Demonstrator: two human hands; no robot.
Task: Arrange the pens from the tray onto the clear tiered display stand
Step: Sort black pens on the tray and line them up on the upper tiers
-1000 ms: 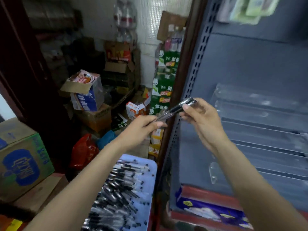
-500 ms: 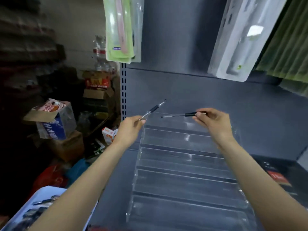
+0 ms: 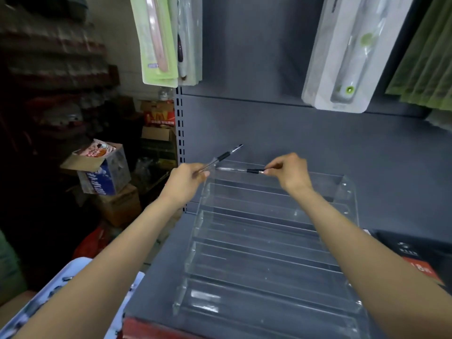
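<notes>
A clear tiered display stand (image 3: pixel 269 241) sits on the grey shelf, all its steps bare. My left hand (image 3: pixel 186 179) grips one black-and-clear pen (image 3: pixel 223 156) by its end, the pen slanting up to the right beside the stand's top left corner. My right hand (image 3: pixel 289 172) pinches a second pen (image 3: pixel 244 170) by its black end, holding it level over the top tier. The pale blue tray (image 3: pixel 61 287) shows at the lower left, mostly hidden under my left forearm, with a few dark pens visible on it.
Packaged goods (image 3: pixel 161 40) and a white blister pack (image 3: pixel 342 52) hang above the stand on the grey back panel (image 3: pixel 269 128). A black and red box (image 3: pixel 413 260) lies right of the stand. Cardboard boxes (image 3: pixel 102 172) crowd the floor to the left.
My view swung from the tray and floor up to the shelf. The two pens, held together a second ago, are now apart, and the right-hand pen has dropped level onto the top tier.
</notes>
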